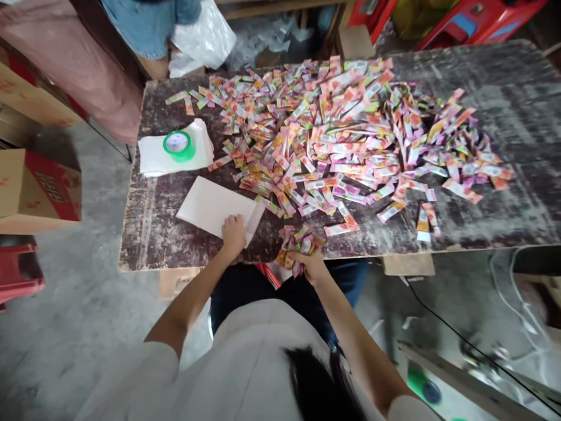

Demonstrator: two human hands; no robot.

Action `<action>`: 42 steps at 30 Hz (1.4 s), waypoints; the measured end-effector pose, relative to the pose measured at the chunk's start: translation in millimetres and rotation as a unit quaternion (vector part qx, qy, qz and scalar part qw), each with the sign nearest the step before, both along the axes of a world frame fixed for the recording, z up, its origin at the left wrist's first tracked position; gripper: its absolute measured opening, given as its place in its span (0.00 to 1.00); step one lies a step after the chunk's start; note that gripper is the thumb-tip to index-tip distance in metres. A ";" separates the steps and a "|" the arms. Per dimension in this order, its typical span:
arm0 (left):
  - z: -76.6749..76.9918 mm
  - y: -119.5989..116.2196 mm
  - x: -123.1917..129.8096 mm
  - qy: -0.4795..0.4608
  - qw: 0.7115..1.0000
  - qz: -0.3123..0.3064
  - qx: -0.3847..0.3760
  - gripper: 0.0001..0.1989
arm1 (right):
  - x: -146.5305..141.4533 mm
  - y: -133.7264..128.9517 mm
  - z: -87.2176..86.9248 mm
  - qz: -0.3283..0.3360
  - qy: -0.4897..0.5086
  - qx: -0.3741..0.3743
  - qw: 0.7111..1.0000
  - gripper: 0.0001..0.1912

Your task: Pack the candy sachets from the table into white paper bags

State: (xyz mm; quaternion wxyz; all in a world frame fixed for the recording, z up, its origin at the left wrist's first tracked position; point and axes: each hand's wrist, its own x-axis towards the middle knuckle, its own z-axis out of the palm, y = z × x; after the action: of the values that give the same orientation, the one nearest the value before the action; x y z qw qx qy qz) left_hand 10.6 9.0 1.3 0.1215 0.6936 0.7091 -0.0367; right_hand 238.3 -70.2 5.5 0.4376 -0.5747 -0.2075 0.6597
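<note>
Brown, scuffed table (512, 126) holds packets (359, 149) above grey floor (100, 316).

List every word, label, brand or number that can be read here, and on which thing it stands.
No text is clear enough to quote.
Lower left carton: characters on red side, too blurred.
Upper left carton: red marks, too blurred.
Green tape roll: print inside ring, too blurred.
Strewn packets: print too small.
White pouch: no print seen.
</note>
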 end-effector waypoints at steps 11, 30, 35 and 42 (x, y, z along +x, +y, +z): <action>-20.5 -26.6 -16.8 -0.153 0.983 0.048 0.090 0.07 | -56.0 46.2 21.0 0.284 -0.538 0.259 0.751 0.27; 23.4 -13.7 1.5 -0.236 0.944 0.049 0.223 0.06 | -125.2 65.4 12.3 0.341 -0.712 0.148 0.596 0.18; 28.1 -25.3 10.0 -0.124 0.970 -0.089 0.187 0.07 | -116.2 84.7 17.2 0.372 -0.654 0.101 0.650 0.15; 24.1 -33.7 15.1 -0.133 0.969 -0.074 0.193 0.11 | -110.2 93.1 18.6 0.360 -0.621 0.087 0.690 0.14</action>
State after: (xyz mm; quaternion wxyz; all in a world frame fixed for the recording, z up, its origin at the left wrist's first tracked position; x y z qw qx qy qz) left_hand 25.6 -24.8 25.4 0.0757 0.7528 0.6271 0.1851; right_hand 128.1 22.9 24.1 -0.0143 -0.6935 -0.6798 0.2381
